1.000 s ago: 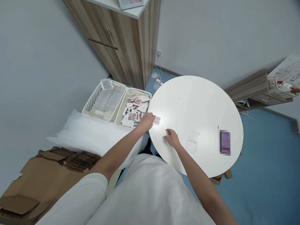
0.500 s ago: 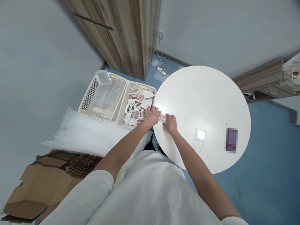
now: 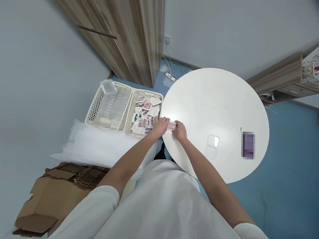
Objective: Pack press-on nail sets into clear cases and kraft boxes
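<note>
A small card of pink press-on nails (image 3: 171, 125) lies between my hands at the left edge of the round white table (image 3: 219, 96). My left hand (image 3: 161, 126) grips its left end, beside the basket of nail cards (image 3: 162, 96). At the card's right end, my right hand (image 3: 179, 130) pinches it between thumb and fingers. An open clear plastic case (image 3: 212, 146) rests on the table, to the right of my right hand.
Left of the card basket stands another white basket (image 3: 90, 111) with clear plastic cases. Flattened brown cardboard boxes (image 3: 52, 196) lie at the lower left, below white wrapping sheets (image 3: 99, 142). A blurred purple object (image 3: 248, 145) is on the table's right side.
The view has shifted slightly. Both hands remain on the pink nail card, with the left hand's fingers placed a little differently along its left end.
</note>
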A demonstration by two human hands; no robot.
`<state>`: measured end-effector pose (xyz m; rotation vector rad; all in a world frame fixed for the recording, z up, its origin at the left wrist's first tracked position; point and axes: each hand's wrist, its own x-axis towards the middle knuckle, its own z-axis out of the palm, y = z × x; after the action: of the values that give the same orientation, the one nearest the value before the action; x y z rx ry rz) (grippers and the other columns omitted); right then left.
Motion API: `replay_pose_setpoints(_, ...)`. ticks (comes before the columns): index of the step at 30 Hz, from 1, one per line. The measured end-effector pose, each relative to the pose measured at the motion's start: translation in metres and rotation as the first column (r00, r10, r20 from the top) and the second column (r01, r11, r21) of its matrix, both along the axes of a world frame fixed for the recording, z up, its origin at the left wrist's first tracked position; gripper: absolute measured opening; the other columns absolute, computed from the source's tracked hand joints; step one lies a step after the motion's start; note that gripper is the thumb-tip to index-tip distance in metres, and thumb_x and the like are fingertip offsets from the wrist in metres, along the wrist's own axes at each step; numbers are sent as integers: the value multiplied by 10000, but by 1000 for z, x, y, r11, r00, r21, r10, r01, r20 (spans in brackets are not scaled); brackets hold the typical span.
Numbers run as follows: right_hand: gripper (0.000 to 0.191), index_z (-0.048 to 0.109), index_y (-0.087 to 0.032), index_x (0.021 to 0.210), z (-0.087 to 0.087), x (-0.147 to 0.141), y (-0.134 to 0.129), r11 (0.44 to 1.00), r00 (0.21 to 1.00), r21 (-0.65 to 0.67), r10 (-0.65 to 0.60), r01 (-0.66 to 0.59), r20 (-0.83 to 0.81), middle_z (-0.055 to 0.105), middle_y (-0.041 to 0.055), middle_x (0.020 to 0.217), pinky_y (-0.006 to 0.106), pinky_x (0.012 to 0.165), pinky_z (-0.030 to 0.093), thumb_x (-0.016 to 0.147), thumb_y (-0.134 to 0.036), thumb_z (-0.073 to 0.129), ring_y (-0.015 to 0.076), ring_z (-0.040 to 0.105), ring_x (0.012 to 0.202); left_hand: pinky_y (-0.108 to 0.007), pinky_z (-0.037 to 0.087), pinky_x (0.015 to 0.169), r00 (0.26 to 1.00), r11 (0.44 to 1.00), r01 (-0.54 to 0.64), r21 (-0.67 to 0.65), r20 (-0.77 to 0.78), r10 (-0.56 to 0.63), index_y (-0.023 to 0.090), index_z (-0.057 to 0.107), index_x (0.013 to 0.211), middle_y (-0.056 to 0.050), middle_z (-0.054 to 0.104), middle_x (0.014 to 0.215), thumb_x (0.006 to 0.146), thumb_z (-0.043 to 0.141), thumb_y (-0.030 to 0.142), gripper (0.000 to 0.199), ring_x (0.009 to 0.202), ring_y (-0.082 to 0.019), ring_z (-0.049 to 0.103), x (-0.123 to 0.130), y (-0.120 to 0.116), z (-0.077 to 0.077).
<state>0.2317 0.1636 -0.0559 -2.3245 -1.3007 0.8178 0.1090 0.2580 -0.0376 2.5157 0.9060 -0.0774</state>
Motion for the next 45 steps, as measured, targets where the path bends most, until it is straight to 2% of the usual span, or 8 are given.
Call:
replay_pose_setpoints(5, 655, 282, -172, 1284, 3, 4, -8, 996, 993, 58, 79, -74, -89, 464, 95, 1088, 363, 836, 411, 672, -121, 510, 214, 473, 958, -472, 106, 1003, 1000, 1000, -27, 5, 4, 27, 215, 368, 1184, -74, 481, 1066, 722, 418, 12, 506, 965, -204, 513, 0, -12, 1)
replay_pose_setpoints(11, 765, 134, -212, 1358, 22, 19, -39, 990, 950, 140, 70, -28, -306, 387, 93, 1148, 350, 815, 448, 697, -146, 512, 165, 525, 840, -323, 369, 906, 986, 982, -60, -179, 144, 86, 212, 214, 1316, -99, 345, 1258, 714, 482, 72, 673, 1110, -220, 434, 6, -39, 17)
replay_pose_setpoints(16, 764, 125, -239, 1365, 34, 39, -92, 978, 957, 211, 63, -2, -283, 384, 85, 1138, 362, 830, 446, 709, -143, 504, 170, 510, 869, -329, 415, 876, 964, 954, 23, -298, 259, 58, 206, 183, 1330, -102, 356, 1251, 696, 529, 80, 732, 918, -164, 532, 19, -86, 23)
replay_pose_setpoints(23, 702, 152, -286, 1357, 38, 72, -184, 976, 966, 207, -11, 66, -259, 433, 69, 1102, 377, 784, 468, 745, -171, 479, 162, 523, 802, -373, 418, 866, 951, 933, 55, -355, 303, 59, 244, 199, 1322, -83, 442, 1164, 709, 538, 110, 713, 869, -154, 550, 54, -161, 21)
replay_pose_setpoints(27, 666, 190, -286, 1346, 34, 93, -229, 975, 971, 212, -10, 63, -240, 462, 55, 1029, 377, 776, 466, 756, -224, 492, 158, 526, 764, -335, 449, 809, 958, 898, 115, -425, 287, 13, 248, 310, 1276, -55, 491, 1064, 692, 575, 157, 647, 780, -142, 567, 75, -188, 24)
replay_pose_setpoints(30, 654, 217, -288, 1335, 29, 108, -252, 981, 976, 190, 4, 39, -218, 474, 50, 1029, 369, 779, 461, 752, -259, 512, 170, 530, 815, -337, 443, 806, 966, 906, 163, -390, 251, -65, 254, 372, 1239, -56, 486, 1070, 653, 634, 215, 643, 850, -179, 553, 89, -200, 25)
replay_pose_setpoints(35, 627, 325, -250, 1287, 20, 129, -263, 986, 995, 166, 16, 0, -96, 448, 77, 1129, 390, 865, 405, 711, -288, 573, 238, 422, 1073, -393, 380, 855, 982, 957, 182, -225, 95, -164, 241, 433, 1185, -95, 458, 1123, 603, 689, 272, 637, 1025, -278, 449, 114, -208, 23)
replay_pose_setpoints(45, 622, 331, -235, 1275, 8, 145, -251, 999, 998, 33, 4, -2, -64, 446, 89, 1130, 357, 824, 400, 705, -274, 575, 254, 405, 1072, -391, 331, 866, 989, 976, 125, -180, -50, -136, 256, 424, 1163, -98, 448, 1124, 599, 702, 236, 628, 1052, -296, 411, 141, -209, 8)
